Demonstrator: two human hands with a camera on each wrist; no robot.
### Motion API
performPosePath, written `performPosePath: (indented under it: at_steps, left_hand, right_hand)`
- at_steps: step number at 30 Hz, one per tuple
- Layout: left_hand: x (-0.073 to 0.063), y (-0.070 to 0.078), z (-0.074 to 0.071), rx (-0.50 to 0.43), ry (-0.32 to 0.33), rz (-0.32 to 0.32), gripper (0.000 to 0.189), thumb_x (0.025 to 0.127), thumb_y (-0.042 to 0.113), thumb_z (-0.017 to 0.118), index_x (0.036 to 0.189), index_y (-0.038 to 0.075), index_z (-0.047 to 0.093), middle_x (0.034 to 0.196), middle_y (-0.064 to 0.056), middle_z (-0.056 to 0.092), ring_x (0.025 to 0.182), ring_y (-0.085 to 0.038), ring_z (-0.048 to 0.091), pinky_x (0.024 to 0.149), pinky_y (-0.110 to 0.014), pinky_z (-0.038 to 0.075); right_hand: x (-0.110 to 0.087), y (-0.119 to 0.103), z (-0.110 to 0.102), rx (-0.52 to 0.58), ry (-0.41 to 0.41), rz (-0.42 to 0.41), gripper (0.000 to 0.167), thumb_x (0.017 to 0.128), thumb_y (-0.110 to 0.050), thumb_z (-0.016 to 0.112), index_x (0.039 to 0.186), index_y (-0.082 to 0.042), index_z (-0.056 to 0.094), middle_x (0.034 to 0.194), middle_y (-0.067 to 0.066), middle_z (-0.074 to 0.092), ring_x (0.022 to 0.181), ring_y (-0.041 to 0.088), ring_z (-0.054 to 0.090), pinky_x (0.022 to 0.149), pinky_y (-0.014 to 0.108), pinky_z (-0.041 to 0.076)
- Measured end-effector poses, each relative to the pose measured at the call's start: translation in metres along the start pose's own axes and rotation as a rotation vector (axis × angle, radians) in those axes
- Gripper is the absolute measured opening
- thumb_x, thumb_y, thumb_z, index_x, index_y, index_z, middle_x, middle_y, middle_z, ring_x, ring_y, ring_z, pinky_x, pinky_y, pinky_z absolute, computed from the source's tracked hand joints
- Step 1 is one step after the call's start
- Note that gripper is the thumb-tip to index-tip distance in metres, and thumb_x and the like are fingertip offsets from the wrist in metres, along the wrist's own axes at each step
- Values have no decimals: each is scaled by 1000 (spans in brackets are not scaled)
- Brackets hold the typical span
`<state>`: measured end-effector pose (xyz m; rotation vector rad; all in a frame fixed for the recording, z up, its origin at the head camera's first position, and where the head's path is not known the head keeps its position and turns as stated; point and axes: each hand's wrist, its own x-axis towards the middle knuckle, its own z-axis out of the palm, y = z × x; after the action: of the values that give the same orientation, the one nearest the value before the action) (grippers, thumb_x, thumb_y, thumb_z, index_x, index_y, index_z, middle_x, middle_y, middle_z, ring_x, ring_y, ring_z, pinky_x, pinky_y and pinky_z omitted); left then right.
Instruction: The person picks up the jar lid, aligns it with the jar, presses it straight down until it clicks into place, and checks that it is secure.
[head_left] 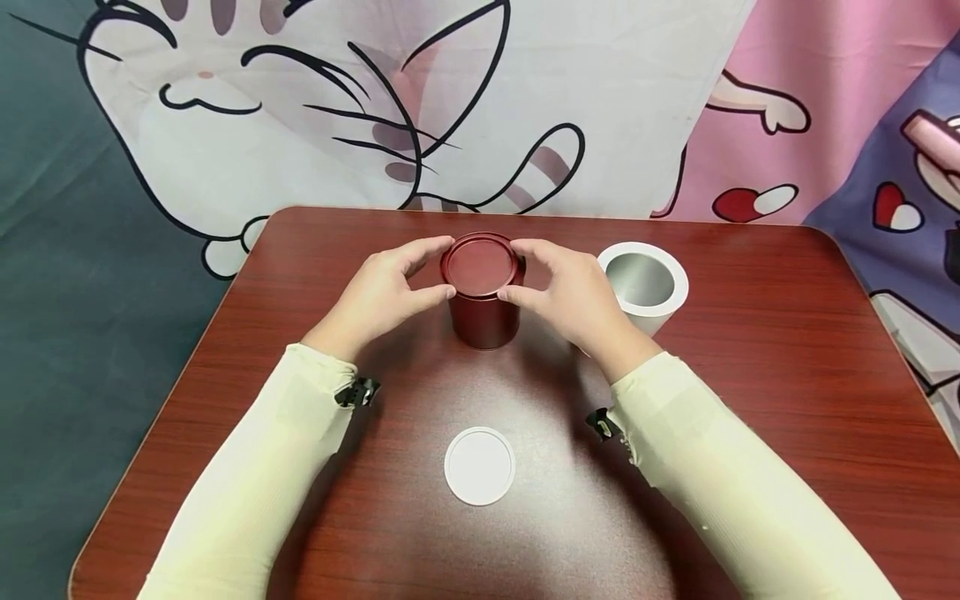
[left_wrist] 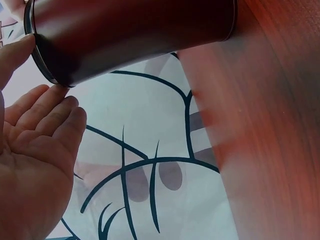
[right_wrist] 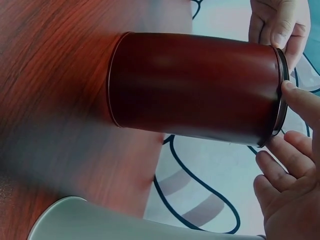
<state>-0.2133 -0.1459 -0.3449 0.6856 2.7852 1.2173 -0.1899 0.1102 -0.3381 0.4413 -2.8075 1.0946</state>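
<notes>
A dark red cylindrical canister (head_left: 486, 325) stands upright on the table, with a round red lid (head_left: 480, 265) on its top. My left hand (head_left: 378, 292) holds the lid's rim from the left, thumb at the near side and fingers toward the far side. From the right, my right hand (head_left: 573, 292) grips the same rim in a mirrored way. In the right wrist view the thumb (right_wrist: 296, 95) presses on the lid's dark edge (right_wrist: 281, 100). The left wrist view shows the fingertips touching under the rim (left_wrist: 47, 70); the lid's top is out of sight there.
A white tapered cup (head_left: 647, 287) with a thick rim and grey inside stands just right of my right hand. Nearer, a flat white disc (head_left: 480, 467) lies on the brown wooden table (head_left: 787, 375). Cat-printed cloth (head_left: 600, 67) hangs behind the far edge.
</notes>
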Motion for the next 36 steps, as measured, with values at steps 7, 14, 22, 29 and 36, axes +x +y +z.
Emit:
performPosePath:
  at_steps: [7, 14, 22, 29, 36]
  left_hand:
    - [5, 3, -2, 11, -20, -15, 63, 88, 24, 79, 145, 16, 55, 143, 2, 58, 133, -21, 53, 113, -38, 40]
    - [8, 4, -4, 18, -52, -37, 63, 88, 25, 78, 145, 17, 54, 144, 2, 57, 134, -21, 52, 113, -39, 40]
    - [10, 6, -6, 89, -81, -51, 63, 89, 29, 75, 147, 17, 53, 145, -1, 57, 133, -23, 53, 112, -42, 41]
    - [10, 10, -7, 161, -102, -57, 65, 90, 32, 73, 149, 19, 51, 143, -3, 58, 132, -22, 53, 111, -43, 41]
    - [11, 11, -9, 188, -113, -58, 65, 90, 34, 72, 150, 19, 50, 143, -3, 58, 132, -22, 53, 111, -43, 41]
  right_hand:
    - [1, 0, -2, 6, -5, 20, 59, 83, -35, 83, 136, -20, 63, 129, -4, 67, 126, 16, 58, 107, 40, 44]
    - [3, -2, -3, -6, -36, 52, 59, 84, -36, 82, 137, -20, 62, 131, -5, 66, 127, 15, 56, 108, 40, 42]
    - [6, -6, -6, -14, -79, 89, 60, 85, -37, 81, 139, -19, 61, 133, -3, 65, 128, 20, 55, 108, 43, 42]
    - [9, -10, -9, -40, -124, 114, 61, 86, -35, 80, 140, -17, 59, 135, -1, 63, 130, 21, 53, 109, 44, 41]
    - [10, -13, -12, -50, -142, 111, 60, 86, -32, 79, 140, -16, 59, 135, 0, 63, 129, 22, 54, 108, 45, 41]
